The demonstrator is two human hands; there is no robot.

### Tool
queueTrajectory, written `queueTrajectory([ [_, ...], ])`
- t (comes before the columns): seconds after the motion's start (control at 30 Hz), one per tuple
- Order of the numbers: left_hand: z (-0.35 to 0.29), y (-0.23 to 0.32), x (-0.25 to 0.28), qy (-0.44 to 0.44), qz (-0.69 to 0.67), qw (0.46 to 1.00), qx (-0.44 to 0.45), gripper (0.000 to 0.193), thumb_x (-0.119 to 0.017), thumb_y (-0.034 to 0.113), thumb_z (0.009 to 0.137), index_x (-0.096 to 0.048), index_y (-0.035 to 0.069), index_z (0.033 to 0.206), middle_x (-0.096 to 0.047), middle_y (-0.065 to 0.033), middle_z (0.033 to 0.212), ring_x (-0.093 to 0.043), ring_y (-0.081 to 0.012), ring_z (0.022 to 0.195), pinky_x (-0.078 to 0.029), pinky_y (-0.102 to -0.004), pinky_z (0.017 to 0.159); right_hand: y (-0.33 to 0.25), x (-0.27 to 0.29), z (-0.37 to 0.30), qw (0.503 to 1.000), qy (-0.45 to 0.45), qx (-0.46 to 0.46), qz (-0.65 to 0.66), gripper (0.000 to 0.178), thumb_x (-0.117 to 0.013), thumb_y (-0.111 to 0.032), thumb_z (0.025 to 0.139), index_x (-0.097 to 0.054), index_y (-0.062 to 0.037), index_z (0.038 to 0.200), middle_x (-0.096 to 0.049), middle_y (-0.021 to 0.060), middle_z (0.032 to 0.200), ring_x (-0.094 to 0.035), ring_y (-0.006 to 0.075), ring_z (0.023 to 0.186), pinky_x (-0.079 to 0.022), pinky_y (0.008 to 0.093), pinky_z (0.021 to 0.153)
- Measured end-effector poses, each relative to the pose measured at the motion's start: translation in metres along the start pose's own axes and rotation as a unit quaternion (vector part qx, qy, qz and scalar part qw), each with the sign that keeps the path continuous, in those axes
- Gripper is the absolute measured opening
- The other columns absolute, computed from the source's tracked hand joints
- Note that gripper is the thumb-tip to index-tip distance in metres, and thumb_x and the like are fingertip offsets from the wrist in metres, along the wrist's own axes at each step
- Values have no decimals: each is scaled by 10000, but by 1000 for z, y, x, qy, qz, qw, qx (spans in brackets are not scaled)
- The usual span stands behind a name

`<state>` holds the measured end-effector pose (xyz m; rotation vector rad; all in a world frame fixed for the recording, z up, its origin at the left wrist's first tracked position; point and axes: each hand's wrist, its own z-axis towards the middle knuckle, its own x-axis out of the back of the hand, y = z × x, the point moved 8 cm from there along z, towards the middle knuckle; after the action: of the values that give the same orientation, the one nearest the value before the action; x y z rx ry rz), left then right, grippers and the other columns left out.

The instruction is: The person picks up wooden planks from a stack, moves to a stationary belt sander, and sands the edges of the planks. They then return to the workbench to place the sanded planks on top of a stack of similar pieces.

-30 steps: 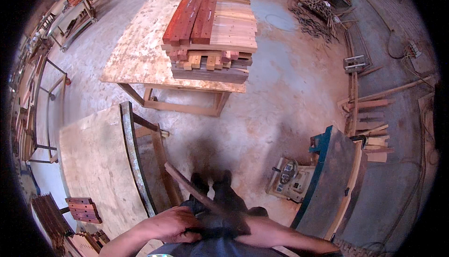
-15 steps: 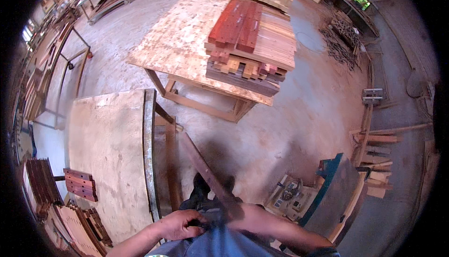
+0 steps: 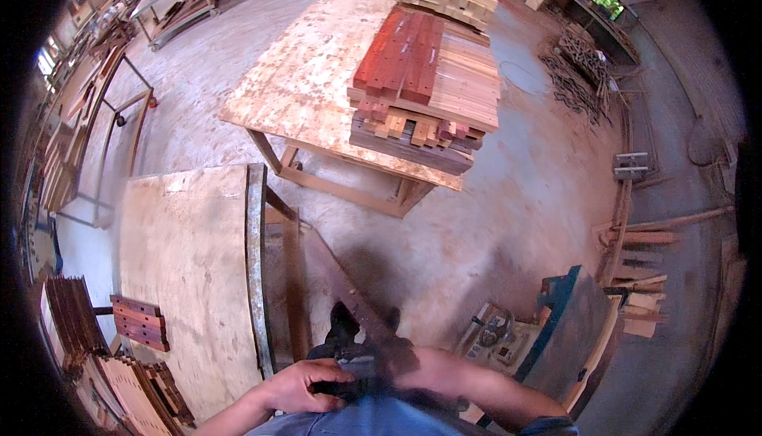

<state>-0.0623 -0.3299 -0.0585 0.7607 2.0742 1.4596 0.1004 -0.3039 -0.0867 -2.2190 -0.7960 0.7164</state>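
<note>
A long, narrow dark brown wooden strip [image 3: 343,276] slants up and to the left from my body, its far end beside the plywood-topped table. My right hand [image 3: 413,364] is closed around its near end; blur softens the fingers there. In front of my waist, my left hand [image 3: 313,384] has bent fingers with the thumb apart from them. A dark gap shows between thumb and fingers, and I see nothing held there. The left hand is close to the near corner of the plywood-topped table [image 3: 190,245], apart from the strip.
Ahead, a worn table [image 3: 305,63] carries stacked boards [image 3: 468,71], with reddish drilled pieces [image 3: 401,51] on top. A small drilled reddish block [image 3: 139,322] lies at the left table's edge. Low on the right stands a green-edged machine [image 3: 548,317]. Scrap wood [image 3: 579,71] is piled farther right.
My left hand's thumb and fingers have parted somewhat. The strip stays in my right hand at nearly the same slant. The surroundings sit slightly lower in the view.
</note>
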Motion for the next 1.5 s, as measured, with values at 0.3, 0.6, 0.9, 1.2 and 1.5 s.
queueTrajectory([
  [0.3,2,-15,-4,-167,59,984,-6,434,-655,248,842,-557,75,1228,-604,-153,1086,-573,-266,1033,-446,-342,895,19,13,-40,998,-3,-52,-40,165,-590,-227,865,-596,-69,910,-569,16,779,-530,105,713,-446,280,675],
  [0.6,-62,-71,23,-143,42,964,222,468,-583,281,871,-538,-26,1221,-594,-191,1179,-553,-271,1087,-416,-354,952,15,21,-101,991,102,88,7,301,-537,-221,927,-544,-13,1144,-623,85,951,-575,187,895,-460,326,789],
  [0.9,17,-27,16,-161,166,938,257,490,-586,281,859,-514,-12,1245,-609,-181,1106,-544,-289,1078,-418,-371,953,37,82,-116,967,232,99,46,125,-575,-137,875,-572,-25,932,-566,16,738,-539,118,637,-455,292,572],
  [1.2,229,145,150,405,482,760,-159,312,-638,228,788,-554,-11,970,-587,-233,960,-564,-397,917,-461,-459,767,132,147,-149,888,450,49,81,270,-566,-167,865,-566,5,1074,-558,62,668,-530,152,546,-440,322,494],
  [1.5,362,186,226,485,615,621,-20,657,-604,398,795,-455,-94,1203,-429,-237,1318,-358,-374,1263,-319,-451,1027,175,149,-202,819,548,63,160,206,-520,-227,870,-584,-49,954,-526,56,591,-480,149,473,-385,324,445],
])
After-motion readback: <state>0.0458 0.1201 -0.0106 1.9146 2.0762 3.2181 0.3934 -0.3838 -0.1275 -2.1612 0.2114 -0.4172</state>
